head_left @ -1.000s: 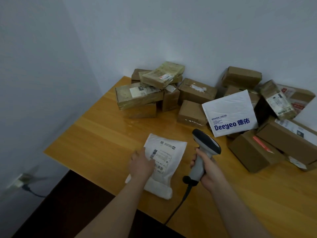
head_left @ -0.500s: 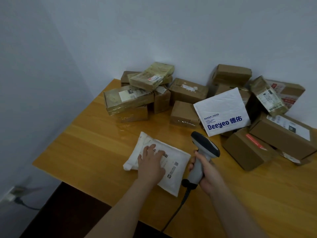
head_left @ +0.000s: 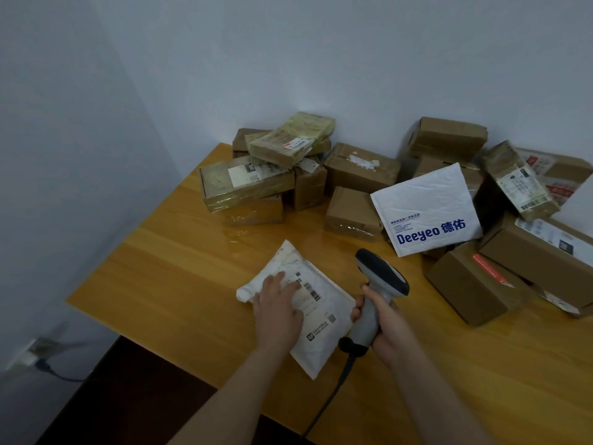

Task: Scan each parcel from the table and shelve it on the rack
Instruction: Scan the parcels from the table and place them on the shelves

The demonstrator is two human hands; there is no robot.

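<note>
Scan at risk from a covered label

On the wooden table point(head_left: 154, 261), before the piled boxes point(head_left: 359, 170), a white parcel point(head_left: 321, 319) lies flat, pinned by the spread left hand point(head_left: 277, 308). The scanner point(head_left: 378, 284) is gripped by the closed right hand point(head_left: 390, 329). The barcode point(head_left: 312, 290), just beside the fingertips, could be masked, or missed if the head is aimed past it.

White soft parcel point(head_left: 316, 319) lay flat on near part of table, skewed, barcode label up, left part under palm. Grey-black scanner point(head_left: 378, 290) stood upright just right of it, head tilted over it. Brown boxes point(head_left: 359, 170) and white Deeyeo mailer point(head_left: 426, 208) piled far and right.
</note>
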